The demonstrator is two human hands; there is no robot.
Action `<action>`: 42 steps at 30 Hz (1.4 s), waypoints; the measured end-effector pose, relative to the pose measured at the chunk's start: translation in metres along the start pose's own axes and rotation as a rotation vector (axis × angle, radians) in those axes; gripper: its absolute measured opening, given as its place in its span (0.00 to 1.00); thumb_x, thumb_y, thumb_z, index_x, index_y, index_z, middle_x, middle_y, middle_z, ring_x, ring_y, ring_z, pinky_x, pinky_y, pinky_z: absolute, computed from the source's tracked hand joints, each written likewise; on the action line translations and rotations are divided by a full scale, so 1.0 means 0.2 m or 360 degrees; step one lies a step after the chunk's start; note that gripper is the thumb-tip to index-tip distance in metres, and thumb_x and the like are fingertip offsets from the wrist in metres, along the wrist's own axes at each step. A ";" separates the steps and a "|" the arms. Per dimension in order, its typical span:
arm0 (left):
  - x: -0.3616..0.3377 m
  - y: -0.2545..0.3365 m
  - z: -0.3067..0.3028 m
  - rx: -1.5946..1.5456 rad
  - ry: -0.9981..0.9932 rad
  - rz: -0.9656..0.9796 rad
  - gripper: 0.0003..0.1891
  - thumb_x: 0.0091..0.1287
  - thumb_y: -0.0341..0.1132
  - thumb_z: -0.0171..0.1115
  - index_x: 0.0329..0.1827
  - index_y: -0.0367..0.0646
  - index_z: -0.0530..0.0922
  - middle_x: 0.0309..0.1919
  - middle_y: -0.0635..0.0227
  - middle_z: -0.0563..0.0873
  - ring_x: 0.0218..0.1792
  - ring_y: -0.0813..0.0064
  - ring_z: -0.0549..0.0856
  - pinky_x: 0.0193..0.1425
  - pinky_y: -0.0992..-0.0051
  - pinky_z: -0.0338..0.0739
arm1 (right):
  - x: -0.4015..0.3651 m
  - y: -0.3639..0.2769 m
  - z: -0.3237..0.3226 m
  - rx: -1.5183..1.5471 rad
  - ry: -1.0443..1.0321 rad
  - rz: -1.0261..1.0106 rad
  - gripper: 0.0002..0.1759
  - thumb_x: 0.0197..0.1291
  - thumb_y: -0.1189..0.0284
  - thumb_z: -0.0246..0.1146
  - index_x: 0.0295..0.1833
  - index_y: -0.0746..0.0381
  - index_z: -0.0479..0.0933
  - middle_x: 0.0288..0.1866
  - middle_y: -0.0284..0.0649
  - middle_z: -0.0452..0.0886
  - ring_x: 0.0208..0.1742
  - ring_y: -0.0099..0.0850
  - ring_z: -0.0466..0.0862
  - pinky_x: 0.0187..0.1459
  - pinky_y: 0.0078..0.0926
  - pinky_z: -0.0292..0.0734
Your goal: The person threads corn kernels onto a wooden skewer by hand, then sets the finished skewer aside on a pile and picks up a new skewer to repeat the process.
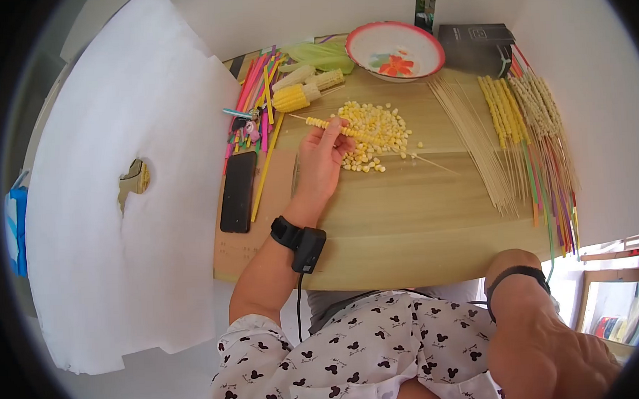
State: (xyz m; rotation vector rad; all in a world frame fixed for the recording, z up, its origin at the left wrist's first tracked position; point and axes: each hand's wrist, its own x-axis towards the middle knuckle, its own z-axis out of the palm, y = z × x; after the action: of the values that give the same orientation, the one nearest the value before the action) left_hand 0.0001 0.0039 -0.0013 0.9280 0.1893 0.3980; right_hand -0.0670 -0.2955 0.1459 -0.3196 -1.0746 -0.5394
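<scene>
My left hand (322, 151) is closed in a pinch around a skewer threaded with yellow corn kernels (315, 122). The skewer's bare tip points left, and its long bare end slants down to the right over the table. Beneath and beside those fingers spreads a pile of loose corn kernels (384, 129). Just beyond the hand lies a partly stripped corn cob (291, 98), with paler cobs around it. My right hand (551, 350) is low at the right, off the table and near my lap; its fingers are turned away and I cannot make them out.
Bare skewers (466, 139) lie right of the pile, beside kernel-covered skewers (503, 109) and coloured strips. An enamel bowl (370, 60) and a black box (473, 50) stand at the back. A phone (238, 192) and bright strips (255, 88) occupy the left. A wrist device trails a cable (300, 307).
</scene>
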 end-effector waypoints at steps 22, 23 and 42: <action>0.02 -0.04 -0.01 0.0055 -0.0078 0.0019 0.06 0.69 0.29 0.57 0.42 0.36 0.78 0.40 0.63 0.82 0.32 0.78 0.79 0.38 0.76 0.78 | 0.04 -0.05 -0.23 -0.0547 0.0060 0.0475 0.13 0.57 0.67 0.68 0.48 0.54 0.80 0.44 0.25 0.83 0.43 0.13 0.77 0.27 0.14 0.68; 0.02 -0.02 0.01 0.0048 -0.0089 -0.0007 0.05 0.69 0.29 0.57 0.41 0.36 0.78 0.40 0.63 0.82 0.32 0.78 0.79 0.38 0.75 0.78 | 0.05 -0.07 -0.25 -0.0552 0.0054 0.0502 0.13 0.57 0.67 0.68 0.48 0.54 0.80 0.44 0.25 0.83 0.43 0.13 0.77 0.27 0.14 0.68; 0.01 0.00 0.00 0.0028 -0.0008 -0.0034 0.07 0.68 0.32 0.59 0.41 0.36 0.78 0.38 0.65 0.83 0.30 0.78 0.80 0.37 0.77 0.78 | 0.04 0.11 -0.20 0.0227 -0.0178 0.0640 0.13 0.57 0.67 0.68 0.48 0.55 0.80 0.43 0.27 0.83 0.41 0.14 0.78 0.26 0.14 0.68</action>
State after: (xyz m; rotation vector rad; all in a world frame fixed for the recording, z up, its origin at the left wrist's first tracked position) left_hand 0.0010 0.0045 -0.0013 0.9434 0.1982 0.3746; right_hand -0.0218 -0.2989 0.1346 -0.4309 -1.1136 -0.0863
